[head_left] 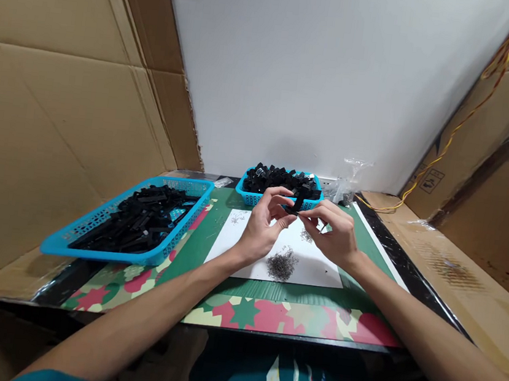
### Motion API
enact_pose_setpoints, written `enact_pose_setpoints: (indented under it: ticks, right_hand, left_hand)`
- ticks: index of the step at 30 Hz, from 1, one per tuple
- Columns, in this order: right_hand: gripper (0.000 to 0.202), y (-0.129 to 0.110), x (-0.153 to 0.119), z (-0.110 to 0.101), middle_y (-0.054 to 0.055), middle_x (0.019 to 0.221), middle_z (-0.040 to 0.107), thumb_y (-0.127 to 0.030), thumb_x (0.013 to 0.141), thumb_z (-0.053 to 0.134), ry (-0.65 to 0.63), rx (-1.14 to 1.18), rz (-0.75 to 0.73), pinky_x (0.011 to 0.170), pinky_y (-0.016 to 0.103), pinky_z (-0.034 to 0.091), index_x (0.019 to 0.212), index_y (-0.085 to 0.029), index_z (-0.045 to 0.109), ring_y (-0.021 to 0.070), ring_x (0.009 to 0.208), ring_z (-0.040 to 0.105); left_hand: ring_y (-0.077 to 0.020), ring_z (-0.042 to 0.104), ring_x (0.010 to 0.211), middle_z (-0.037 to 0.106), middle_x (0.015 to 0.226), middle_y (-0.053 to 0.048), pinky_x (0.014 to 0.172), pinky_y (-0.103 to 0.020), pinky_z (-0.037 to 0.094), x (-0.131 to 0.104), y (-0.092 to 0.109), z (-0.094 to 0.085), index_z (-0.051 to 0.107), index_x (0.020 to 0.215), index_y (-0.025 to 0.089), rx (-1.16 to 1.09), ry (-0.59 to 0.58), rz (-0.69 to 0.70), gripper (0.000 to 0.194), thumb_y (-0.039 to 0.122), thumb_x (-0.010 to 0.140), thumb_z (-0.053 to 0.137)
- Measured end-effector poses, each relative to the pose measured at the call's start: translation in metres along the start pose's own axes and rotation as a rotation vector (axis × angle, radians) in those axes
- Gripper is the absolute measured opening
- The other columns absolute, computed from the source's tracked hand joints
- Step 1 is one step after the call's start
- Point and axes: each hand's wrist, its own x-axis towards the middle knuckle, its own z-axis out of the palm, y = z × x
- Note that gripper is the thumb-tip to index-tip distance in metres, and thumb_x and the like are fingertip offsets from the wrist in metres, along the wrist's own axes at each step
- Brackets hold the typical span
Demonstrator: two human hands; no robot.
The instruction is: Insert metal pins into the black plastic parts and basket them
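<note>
My left hand (266, 224) is closed round a small black part (298, 204), which it holds up above the white sheet (248, 239). Just to its right is my right hand (334, 230), with thumb and fingertips pinched together against the lower end of the black part; whatever tiny piece it holds is too small to name. Below the hands, a pile of small metal pieces (281, 264) lies on the sheet. A second, smaller heap (307, 235) sits partly behind my right hand, and a few loose pieces (238, 218) lie at the sheet's upper left.
A large blue basket (158, 254) of black parts stands at the left. Behind the hands is a smaller blue basket (251, 199) filled with black parts. Clear plastic bags (345, 186) lie at the back right. Cardboard walls flank the table; a yellow wire (451, 137) hangs at right.
</note>
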Motion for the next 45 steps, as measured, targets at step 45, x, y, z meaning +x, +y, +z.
enact_pose_setpoints:
  ticks: [45]
  right_hand:
    - [0.01,0.036,-0.013,-0.033,0.002,0.076,0.069,-0.026,0.092,0.075,-0.557,0.098,0.202,0.06,0.027,0.042,0.091,-0.02,0.083,0.0133,0.065,0.059]
  left_hand:
    - [-0.0167,0.065,0.075,0.076,0.09,-0.004,0.07,-0.029,0.048,-0.011,-0.011,0.001,0.076,0.093,0.018,0.496,-0.231,-0.053,0.017,0.033,0.087,0.078]
